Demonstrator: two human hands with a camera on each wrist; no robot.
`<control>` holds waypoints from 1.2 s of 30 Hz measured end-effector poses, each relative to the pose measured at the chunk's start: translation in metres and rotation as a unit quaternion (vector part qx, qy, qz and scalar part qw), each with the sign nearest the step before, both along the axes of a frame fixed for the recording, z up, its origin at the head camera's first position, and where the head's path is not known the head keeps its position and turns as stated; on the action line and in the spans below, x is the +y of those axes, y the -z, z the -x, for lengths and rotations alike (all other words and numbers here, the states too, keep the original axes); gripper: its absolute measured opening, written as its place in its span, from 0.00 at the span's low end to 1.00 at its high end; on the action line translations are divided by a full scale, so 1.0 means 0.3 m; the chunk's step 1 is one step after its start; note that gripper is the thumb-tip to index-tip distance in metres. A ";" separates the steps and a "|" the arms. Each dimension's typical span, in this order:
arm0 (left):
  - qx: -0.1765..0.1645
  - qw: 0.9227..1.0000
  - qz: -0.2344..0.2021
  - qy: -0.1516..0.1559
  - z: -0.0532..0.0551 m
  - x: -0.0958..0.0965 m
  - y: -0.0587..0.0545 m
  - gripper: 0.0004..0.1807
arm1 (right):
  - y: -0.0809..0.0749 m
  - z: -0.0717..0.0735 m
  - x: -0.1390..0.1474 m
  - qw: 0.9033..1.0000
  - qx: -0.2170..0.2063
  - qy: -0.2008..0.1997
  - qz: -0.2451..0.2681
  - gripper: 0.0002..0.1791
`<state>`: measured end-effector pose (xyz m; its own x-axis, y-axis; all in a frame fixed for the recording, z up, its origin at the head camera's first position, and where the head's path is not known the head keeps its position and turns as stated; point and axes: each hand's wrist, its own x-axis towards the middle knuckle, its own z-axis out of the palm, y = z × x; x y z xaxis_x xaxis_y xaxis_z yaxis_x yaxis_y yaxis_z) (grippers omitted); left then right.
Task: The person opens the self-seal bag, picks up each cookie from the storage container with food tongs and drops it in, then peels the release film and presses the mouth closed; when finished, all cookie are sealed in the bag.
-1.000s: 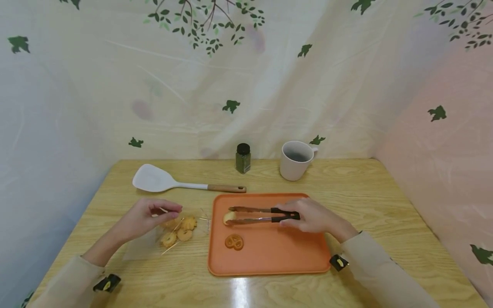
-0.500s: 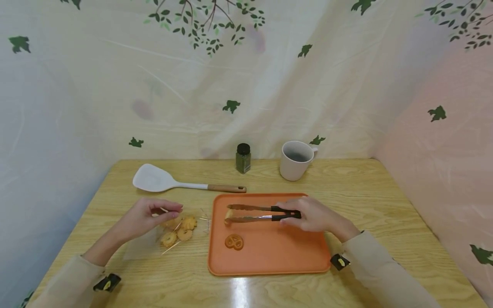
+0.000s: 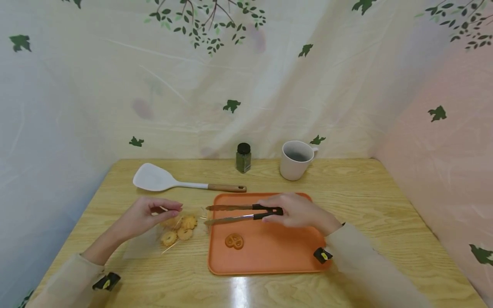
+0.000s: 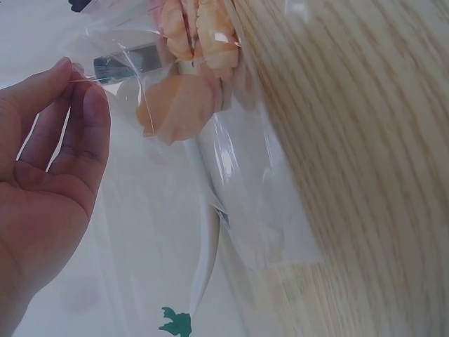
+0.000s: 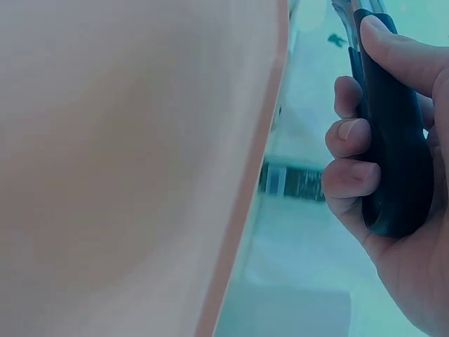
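Note:
My left hand [image 3: 144, 218] pinches the upper edge of a clear plastic bag [image 4: 245, 210] between thumb and fingertips. Several golden cookies [image 3: 185, 233] lie inside the bag, left of the orange tray [image 3: 277, 261]. In my right hand [image 3: 294, 212] is a pair of metal tongs [image 3: 231, 218], gripped by the black handle [image 5: 396, 140]. The tongs point left, their tips spread apart over the tray's left rim, right at the bag's opening. I cannot tell whether a cookie is between the tips. One pretzel-shaped cookie [image 3: 234, 241] lies on the left part of the tray.
Behind the bag lies a white spatula [image 3: 155, 177] with a wooden handle reaching toward the tray's back edge. A black-capped spice jar [image 3: 243, 159] and a pale mug [image 3: 295, 160] stand at the back of the wooden table [image 3: 366, 184], before a cloth backdrop.
My right hand has moved the tongs left from the tray to the bag's opening. The pale round cookie gripped in them no longer shows on the tray. The left hand stays put.

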<state>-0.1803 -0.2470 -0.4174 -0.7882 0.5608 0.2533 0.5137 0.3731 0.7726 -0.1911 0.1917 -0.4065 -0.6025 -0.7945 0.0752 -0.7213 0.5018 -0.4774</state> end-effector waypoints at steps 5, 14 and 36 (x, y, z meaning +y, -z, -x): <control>0.003 1.000 -0.005 0.006 0.003 0.002 0.000 0.13 | 0.012 0.029 -0.076 1.000 -0.010 -0.022 0.000 0.24; -0.002 1.000 -0.004 0.008 0.002 0.006 -0.001 0.13 | 0.024 0.063 -0.138 0.998 0.011 -0.051 -0.019 0.07; -0.009 1.000 0.006 -0.006 0.004 0.002 0.004 0.12 | 0.028 0.067 -0.121 0.998 0.014 -0.047 -0.033 0.11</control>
